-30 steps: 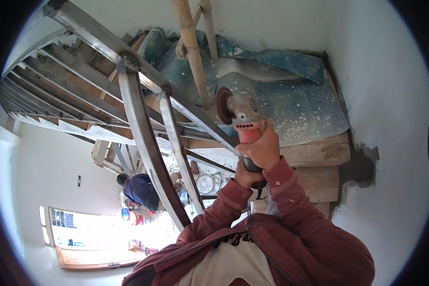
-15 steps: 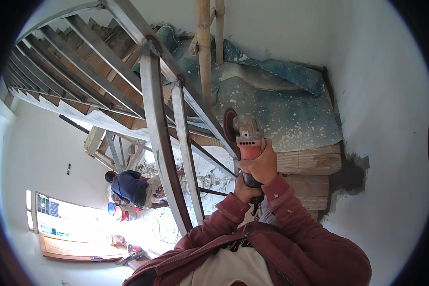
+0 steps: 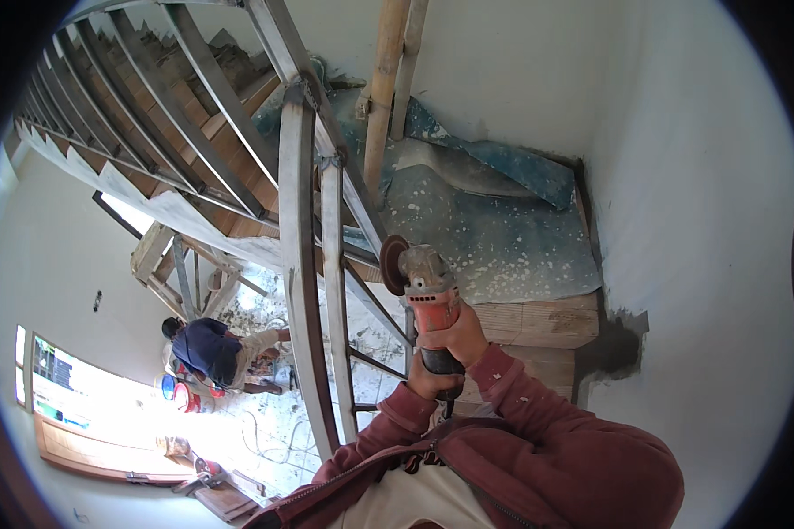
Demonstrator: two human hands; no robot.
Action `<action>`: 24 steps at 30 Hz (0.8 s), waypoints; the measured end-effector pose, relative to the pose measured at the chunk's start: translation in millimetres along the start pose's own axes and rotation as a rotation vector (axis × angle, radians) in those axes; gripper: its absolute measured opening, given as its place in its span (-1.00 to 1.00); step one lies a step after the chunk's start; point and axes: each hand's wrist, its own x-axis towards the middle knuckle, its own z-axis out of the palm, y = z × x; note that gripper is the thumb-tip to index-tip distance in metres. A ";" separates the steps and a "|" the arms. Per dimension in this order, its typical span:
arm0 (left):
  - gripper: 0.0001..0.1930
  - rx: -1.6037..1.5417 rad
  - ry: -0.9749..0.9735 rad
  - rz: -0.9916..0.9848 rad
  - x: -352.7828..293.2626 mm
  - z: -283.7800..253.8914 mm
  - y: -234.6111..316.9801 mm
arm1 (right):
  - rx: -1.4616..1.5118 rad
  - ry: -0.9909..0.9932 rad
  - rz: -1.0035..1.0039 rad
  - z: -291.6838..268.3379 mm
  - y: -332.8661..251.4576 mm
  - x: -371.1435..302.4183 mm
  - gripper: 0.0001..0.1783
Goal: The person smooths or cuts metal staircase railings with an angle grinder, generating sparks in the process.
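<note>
An angle grinder (image 3: 430,310) with a red body, grey gear head and black rear is gripped in both my hands. My right hand (image 3: 461,338) wraps round its red body. Lower down, my left hand (image 3: 433,382) closes round the black rear part, its fingers partly hidden. The brown disc (image 3: 394,264) stands upright at the sloping rail (image 3: 368,214) of a bare metal stair railing; I cannot tell whether they touch. Vertical metal bars (image 3: 333,238) of the railing rise left of the grinder.
Wooden steps (image 3: 538,322) lie beyond my arms, under a paint-spotted blue-green sheet (image 3: 503,251). Bamboo poles (image 3: 384,97) stand on it. A white wall (image 3: 706,264) bounds the right. Below left, a person (image 3: 207,348) crouches by buckets (image 3: 182,397) and a wooden trestle (image 3: 185,273).
My view has shifted, so the railing and crouching person sit differently in the picture. The grinder has moved left and lower, its disc closer to the sloping rail. Both hands keep their grip.
</note>
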 end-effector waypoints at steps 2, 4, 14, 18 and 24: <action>-0.14 -0.028 0.025 0.060 3.6 11.2 -4.4 | -0.080 0.029 -0.035 -3.3 -5.9 -3.4 -0.21; -0.12 0.012 0.033 0.103 7.9 22.5 -0.6 | -0.084 0.055 -0.170 -7.0 -17.2 -2.4 -0.19; -0.26 0.072 0.219 0.360 69.6 68.0 48.4 | -0.306 0.111 -0.396 -31.5 -76.4 45.8 -0.13; -0.31 0.087 0.180 0.422 104.3 47.4 91.9 | -0.331 0.109 -0.532 -7.7 -120.0 80.4 -0.13; -0.28 0.278 0.236 0.511 156.2 1.3 142.4 | -0.346 0.151 -0.597 23.7 -144.9 146.4 -0.11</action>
